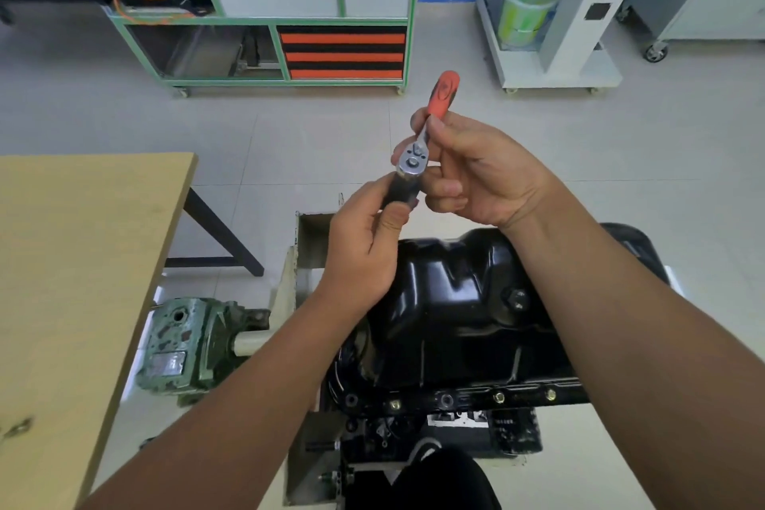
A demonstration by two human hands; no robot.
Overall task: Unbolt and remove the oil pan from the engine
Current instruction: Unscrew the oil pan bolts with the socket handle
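workshop: tool cart [265, 12], engine [455, 344] on stand

The oil pan [463, 311] is glossy black stamped metal, sitting upward on the upturned engine [434, 431], its deep sump to the far side. A drain plug [515, 298] shows on its right slope. Along the near flange, brass-coloured bolts [499, 397] sit in some holes; two others look empty. The ratchet [418, 149], with chrome head, orange grip and dark socket [399, 190], is held above
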